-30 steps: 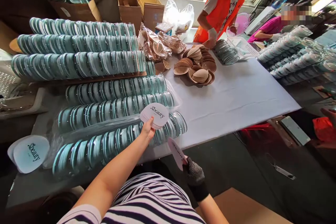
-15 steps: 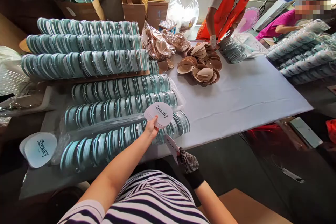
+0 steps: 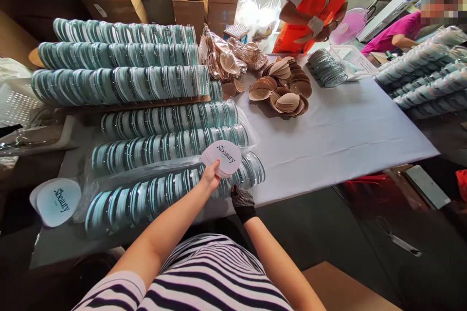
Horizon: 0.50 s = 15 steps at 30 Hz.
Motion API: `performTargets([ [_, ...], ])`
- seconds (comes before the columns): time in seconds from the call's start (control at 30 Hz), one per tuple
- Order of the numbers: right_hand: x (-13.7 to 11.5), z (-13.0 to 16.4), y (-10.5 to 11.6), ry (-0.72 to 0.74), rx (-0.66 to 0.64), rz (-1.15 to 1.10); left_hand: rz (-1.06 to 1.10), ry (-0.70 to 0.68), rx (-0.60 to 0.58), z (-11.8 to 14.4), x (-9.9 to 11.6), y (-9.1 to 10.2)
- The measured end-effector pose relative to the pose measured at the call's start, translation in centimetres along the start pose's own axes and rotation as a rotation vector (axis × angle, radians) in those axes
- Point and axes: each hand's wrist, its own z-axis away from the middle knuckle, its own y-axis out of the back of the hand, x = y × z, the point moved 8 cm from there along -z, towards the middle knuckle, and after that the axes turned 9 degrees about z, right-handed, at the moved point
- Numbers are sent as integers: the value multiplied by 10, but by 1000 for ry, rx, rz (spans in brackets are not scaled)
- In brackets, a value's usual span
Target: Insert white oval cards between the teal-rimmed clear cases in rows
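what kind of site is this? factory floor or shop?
Most likely a small packing workshop, not a shop. Long rows of identical teal-rimmed round cases line the table, loose tan pads are heaped beyond, and cardboard boxes stand behind. The left hand holds a stack of printed cards.

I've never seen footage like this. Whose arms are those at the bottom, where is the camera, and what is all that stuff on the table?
The camera sits on a person's head and looks down, so the arms are that person's own. The bare left hand holds a small stack of white cards printed "Sbeauty". The gloved right hand reaches to the nearest row of teal round cases; whether it grips anything is hidden. More such rows lie on the white-covered table, with tan cup-shaped pads farther back. Another person in an orange vest works at the far end.
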Motion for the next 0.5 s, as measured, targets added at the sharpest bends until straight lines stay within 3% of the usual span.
performTargets([
  [0.17, 0, -14, -20, -43, -172, -451, 13, -29, 22, 1, 1, 0],
  [0.33, -11, -8, -35, -7, -442, -884, -3, -71, -56, 5, -3, -5],
  [0.5, -23, -8, -44, -32, -660, -1109, -8, -83, -85, 5, -4, -2],
])
